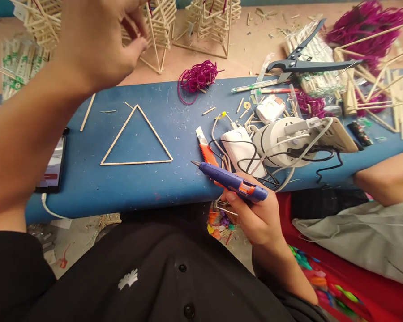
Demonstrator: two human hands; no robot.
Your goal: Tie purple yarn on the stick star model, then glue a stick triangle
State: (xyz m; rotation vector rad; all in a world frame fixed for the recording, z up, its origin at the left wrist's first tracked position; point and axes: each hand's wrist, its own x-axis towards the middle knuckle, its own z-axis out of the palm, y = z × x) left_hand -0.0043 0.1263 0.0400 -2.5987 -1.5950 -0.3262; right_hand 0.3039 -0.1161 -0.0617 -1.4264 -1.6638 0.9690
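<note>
My right hand grips a blue glue gun with orange inside, its metal nozzle pointing left over the table edge. On the blue surface to its left lies a flat triangle of thin wooden sticks, which neither hand touches. My left hand is raised at the upper left, fingers half curled and thumb apart, with nothing visible between them. Just beyond it stands a stick frame, partly hidden by the hand. An orange utility knife lies just behind the glue gun's nozzle.
A phone lies left, partly behind my forearm. Purple cord sits mid-table. A white power strip tower with tangled cables stands right, near cutters and bagged sticks. Another person's arm rests at the right edge.
</note>
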